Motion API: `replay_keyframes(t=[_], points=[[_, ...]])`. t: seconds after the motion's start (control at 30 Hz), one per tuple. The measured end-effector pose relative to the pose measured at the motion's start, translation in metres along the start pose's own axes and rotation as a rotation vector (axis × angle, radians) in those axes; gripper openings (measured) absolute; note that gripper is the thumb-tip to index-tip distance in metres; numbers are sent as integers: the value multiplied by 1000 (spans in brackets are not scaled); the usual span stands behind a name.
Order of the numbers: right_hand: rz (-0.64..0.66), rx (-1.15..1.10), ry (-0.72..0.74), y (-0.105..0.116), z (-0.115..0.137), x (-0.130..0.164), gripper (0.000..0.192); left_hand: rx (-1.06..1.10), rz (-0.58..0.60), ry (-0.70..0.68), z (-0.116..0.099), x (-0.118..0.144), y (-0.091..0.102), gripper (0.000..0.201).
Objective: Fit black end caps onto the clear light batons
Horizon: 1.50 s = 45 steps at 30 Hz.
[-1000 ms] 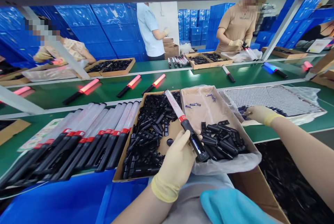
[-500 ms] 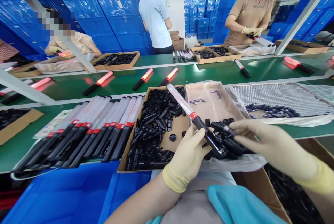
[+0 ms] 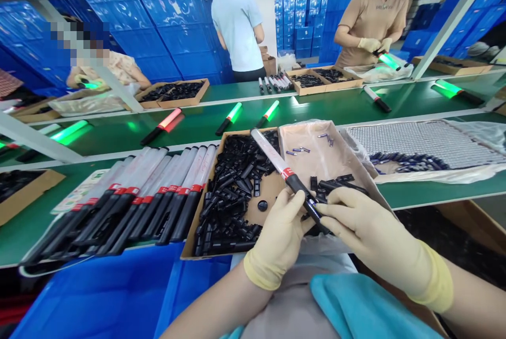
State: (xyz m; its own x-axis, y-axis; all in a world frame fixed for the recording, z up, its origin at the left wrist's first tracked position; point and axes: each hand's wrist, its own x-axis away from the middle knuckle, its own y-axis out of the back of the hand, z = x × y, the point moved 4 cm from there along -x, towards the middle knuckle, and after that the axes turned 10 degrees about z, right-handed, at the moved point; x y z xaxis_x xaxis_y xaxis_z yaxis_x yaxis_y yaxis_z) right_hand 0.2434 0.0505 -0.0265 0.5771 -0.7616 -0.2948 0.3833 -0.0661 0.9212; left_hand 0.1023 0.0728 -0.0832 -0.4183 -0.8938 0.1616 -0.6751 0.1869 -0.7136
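Observation:
My left hand (image 3: pixel 279 236), in a pale yellow glove, is closed around the black handle of a light stick (image 3: pixel 272 152). The stick has a clear unlit tube and a red band, and it slants up and to the left over the boxes. My right hand (image 3: pixel 367 233), gloved too, has its fingertips pinched at the open side of the handle. A small bluish battery (image 3: pixel 313 203) shows at these fingertips, partly covered by them. Loose black parts (image 3: pixel 336 183) lie just behind the right hand in the lined box.
A carton of black caps and covers (image 3: pixel 233 196) stands left of the hands, beside a row of light sticks (image 3: pixel 158 196). Rightward is a tray of batteries (image 3: pixel 419 144). Lit sticks lie on the green belt (image 3: pixel 316 109). Several people stand beyond it. A blue bin (image 3: pixel 106 297) sits below.
My right hand has moved left from the black parts to the stick's handle. Sticks on the belt have shifted right, and most lit ones turned from red to green.

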Motion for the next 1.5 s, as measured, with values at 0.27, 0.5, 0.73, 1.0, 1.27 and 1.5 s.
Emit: replay_keyframes(t=[0.27, 0.5, 0.73, 1.0, 1.27, 1.5], points=[[34, -37, 63, 12, 3, 3, 37, 85, -9, 15, -8, -7, -2, 18], [223, 92, -889, 14, -196, 7, 27, 255, -147, 27, -35, -3, -11, 18], [365, 52, -984, -14, -264, 11, 10, 242, -67, 87, -19, 0, -11, 17], [-27, -375, -721, 22, -148, 11, 44, 176, 3, 98, -5, -6, -10, 25], [-13, -466, -139, 25, -12, -12, 15, 94, 120, 94, 5, -7, -15, 20], [-54, -297, -95, 22, -21, -14, 9, 60, 131, 100, 5, -4, -12, 22]])
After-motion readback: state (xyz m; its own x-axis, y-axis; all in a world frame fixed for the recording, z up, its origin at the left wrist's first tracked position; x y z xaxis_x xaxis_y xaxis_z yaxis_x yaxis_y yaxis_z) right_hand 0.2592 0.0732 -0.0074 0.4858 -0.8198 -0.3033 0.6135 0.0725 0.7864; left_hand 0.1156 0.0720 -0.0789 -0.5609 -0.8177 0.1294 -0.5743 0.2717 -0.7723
